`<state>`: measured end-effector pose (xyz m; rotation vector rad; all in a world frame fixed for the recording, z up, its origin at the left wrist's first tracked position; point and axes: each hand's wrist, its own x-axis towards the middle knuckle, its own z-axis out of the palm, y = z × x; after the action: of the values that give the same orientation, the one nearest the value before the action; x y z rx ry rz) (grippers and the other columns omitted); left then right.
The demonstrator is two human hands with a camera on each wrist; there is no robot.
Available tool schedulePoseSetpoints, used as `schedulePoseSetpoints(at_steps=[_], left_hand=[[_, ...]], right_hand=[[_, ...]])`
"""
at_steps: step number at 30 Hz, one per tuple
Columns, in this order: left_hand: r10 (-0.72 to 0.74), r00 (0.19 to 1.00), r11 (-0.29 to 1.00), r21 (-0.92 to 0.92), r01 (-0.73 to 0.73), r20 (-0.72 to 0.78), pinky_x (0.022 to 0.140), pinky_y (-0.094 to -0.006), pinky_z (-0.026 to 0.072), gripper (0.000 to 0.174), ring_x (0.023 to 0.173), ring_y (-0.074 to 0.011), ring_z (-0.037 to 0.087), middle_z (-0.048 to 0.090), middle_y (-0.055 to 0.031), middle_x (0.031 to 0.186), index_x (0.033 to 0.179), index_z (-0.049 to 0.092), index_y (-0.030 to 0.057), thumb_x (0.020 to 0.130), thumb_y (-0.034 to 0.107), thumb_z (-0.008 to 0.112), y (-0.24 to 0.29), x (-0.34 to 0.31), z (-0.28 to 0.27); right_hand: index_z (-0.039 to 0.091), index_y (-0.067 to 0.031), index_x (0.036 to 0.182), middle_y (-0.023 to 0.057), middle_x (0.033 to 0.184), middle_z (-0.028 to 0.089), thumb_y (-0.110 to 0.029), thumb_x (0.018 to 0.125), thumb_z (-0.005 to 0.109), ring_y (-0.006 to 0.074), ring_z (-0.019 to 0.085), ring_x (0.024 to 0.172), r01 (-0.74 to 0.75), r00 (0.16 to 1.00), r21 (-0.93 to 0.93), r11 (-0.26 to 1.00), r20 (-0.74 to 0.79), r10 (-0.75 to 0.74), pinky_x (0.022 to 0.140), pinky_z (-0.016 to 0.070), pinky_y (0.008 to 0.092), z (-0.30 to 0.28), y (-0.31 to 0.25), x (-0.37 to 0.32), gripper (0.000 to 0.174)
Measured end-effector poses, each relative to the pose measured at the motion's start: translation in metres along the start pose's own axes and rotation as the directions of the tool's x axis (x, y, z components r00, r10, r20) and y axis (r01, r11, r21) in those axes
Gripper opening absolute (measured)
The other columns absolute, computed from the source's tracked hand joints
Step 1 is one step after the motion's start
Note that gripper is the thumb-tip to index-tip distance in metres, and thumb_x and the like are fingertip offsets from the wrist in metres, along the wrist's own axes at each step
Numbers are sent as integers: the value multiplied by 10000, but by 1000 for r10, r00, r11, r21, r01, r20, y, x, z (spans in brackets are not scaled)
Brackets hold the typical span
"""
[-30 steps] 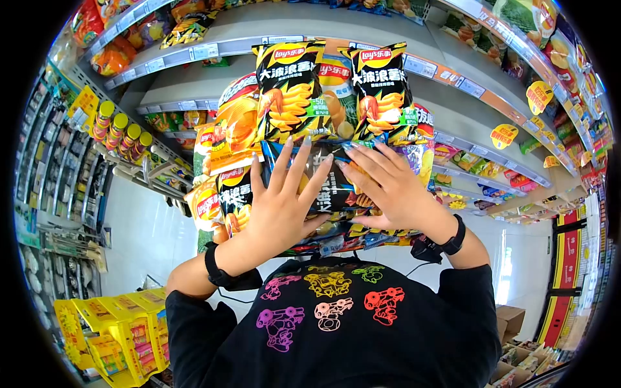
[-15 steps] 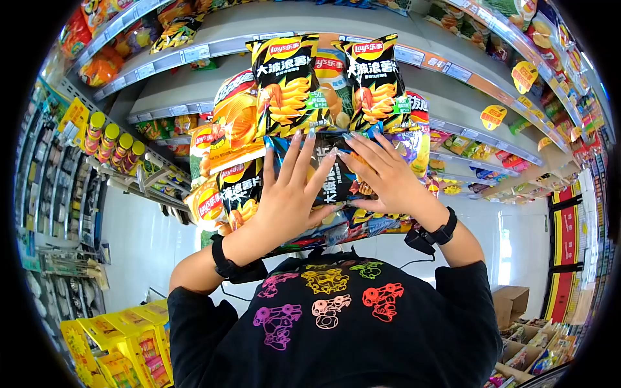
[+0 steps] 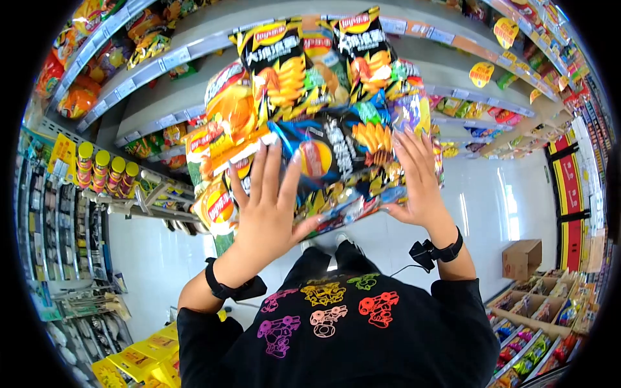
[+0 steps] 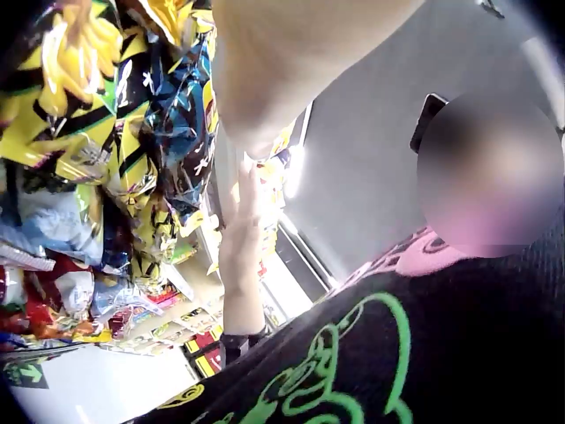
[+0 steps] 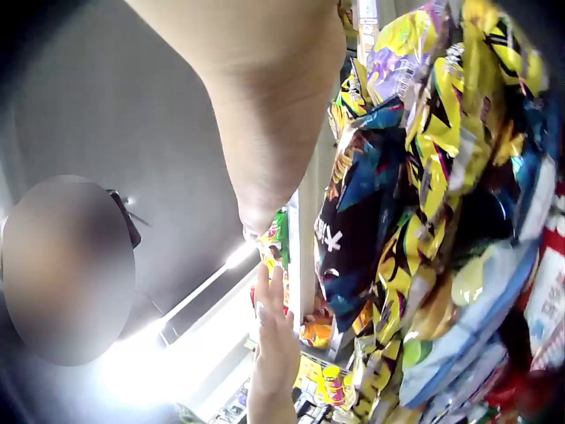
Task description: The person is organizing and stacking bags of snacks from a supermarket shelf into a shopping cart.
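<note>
A black and blue chip bag [image 3: 333, 152] lies sideways across the front of a heap of chip bags. My left hand [image 3: 265, 210] has its fingers straight at that bag's left end, close over another black bag. At the right end my right hand [image 3: 419, 181] spreads its fingers beside a purple and yellow bag [image 3: 411, 116]. Two black chip bags [image 3: 279, 71] [image 3: 365, 58] stand upright behind, and an orange bag [image 3: 229, 113] leans at the left. In the left wrist view, more crumpled bags [image 4: 71, 221] fill the heap below the dark bag. What supports the heap is hidden.
Curved store shelves [image 3: 213, 42] with snack bags rise behind the heap. Yellow-lidded canisters [image 3: 101, 168] hang at the left. A yellow display [image 3: 145, 352] stands low left, and a cardboard box [image 3: 522, 258] sits on the floor at right, near divided snack trays [image 3: 540, 304].
Both hands have parted from the middle of the sideways black and blue bag toward its ends, uncovering more of it. The head view has tilted down, showing legs and shoes.
</note>
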<state>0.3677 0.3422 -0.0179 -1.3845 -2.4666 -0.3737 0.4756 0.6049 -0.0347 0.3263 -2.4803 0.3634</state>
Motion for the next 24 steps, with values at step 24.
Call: schedulePoseSetpoints(at_steps=[24], left_hand=[[-452, 877, 812, -483, 328, -163, 1095, -490, 46, 843, 1368, -440, 41, 46, -321, 1454, 1398, 43, -96, 897, 483, 395, -37, -220, -26]], right_hand=[[501, 50, 1194, 218, 1218, 526, -407, 831, 537, 390, 462, 1188, -49, 975, 573, 818, -150, 163, 1003, 331, 456, 94, -163, -49, 585]])
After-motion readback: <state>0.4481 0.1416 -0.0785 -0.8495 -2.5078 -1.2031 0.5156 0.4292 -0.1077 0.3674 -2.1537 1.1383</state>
